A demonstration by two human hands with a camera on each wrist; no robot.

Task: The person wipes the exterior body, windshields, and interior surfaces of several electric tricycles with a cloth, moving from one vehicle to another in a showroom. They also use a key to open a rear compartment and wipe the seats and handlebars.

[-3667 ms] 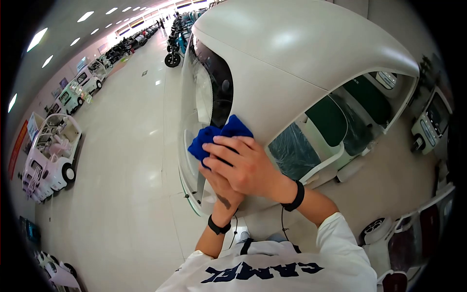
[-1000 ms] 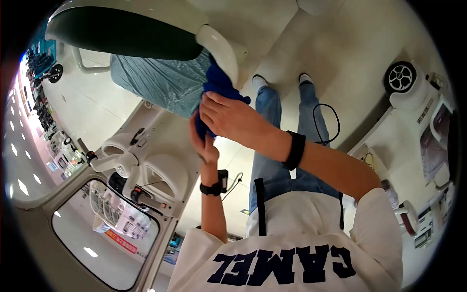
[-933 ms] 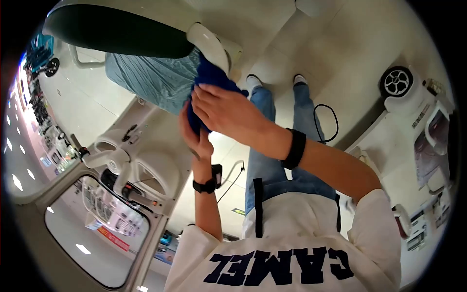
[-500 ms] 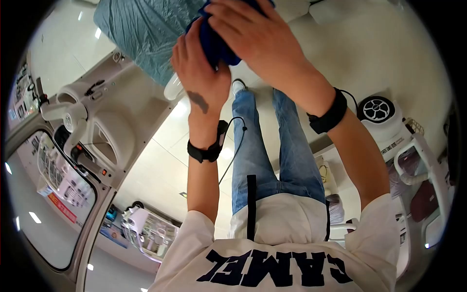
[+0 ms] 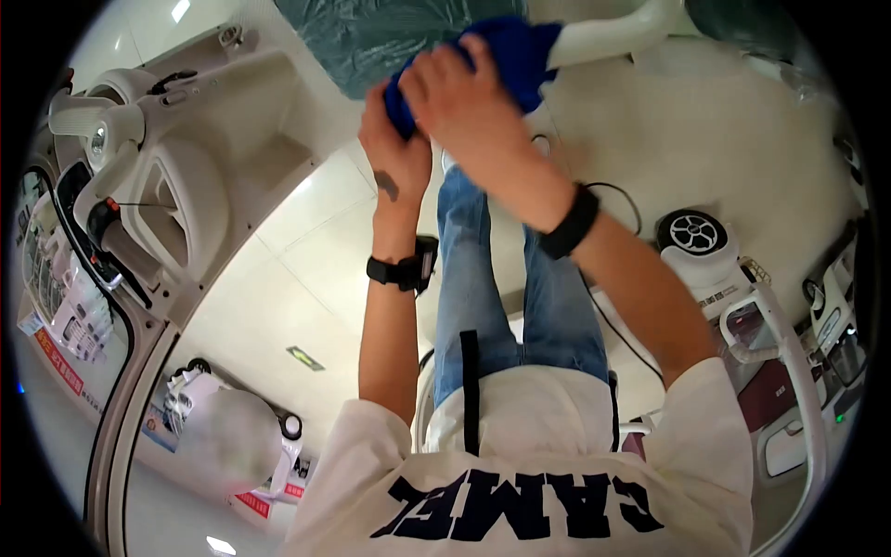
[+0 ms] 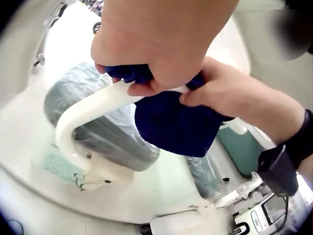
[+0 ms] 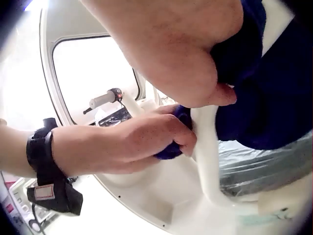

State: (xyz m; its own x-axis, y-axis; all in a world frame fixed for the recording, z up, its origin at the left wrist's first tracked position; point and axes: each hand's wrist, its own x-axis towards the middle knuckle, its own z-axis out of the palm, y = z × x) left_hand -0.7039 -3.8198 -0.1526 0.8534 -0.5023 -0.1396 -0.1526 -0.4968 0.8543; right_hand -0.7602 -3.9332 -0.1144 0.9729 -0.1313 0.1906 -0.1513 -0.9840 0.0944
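Observation:
A blue cloth (image 5: 527, 58) is bunched around a white armrest bar (image 6: 80, 110) beside a plastic-covered seat (image 5: 371, 37). My left hand (image 5: 394, 139) curls round the bar with cloth under its fingers, its thumb on the bare white surface in the left wrist view. Close beside it, my right hand (image 5: 469, 107) grips the cloth over the same bar, thumb low on it. A wide flap of cloth hangs below the bar in the left wrist view. The fingertips on the far side of the bar are mostly hidden.
A dashboard with handlebars (image 5: 102, 167) and a windshield frame stand to the left. To the right is another small vehicle with a black wheel (image 5: 691, 232) and white rail (image 5: 789, 390). A thin black cable (image 5: 622, 334) hangs near the right forearm.
The hands and cloth have gone from the vehicle's front roof pillar to the armrest bar by the seat. Over the last second the head view has turned, and the hands have shifted along the bar.

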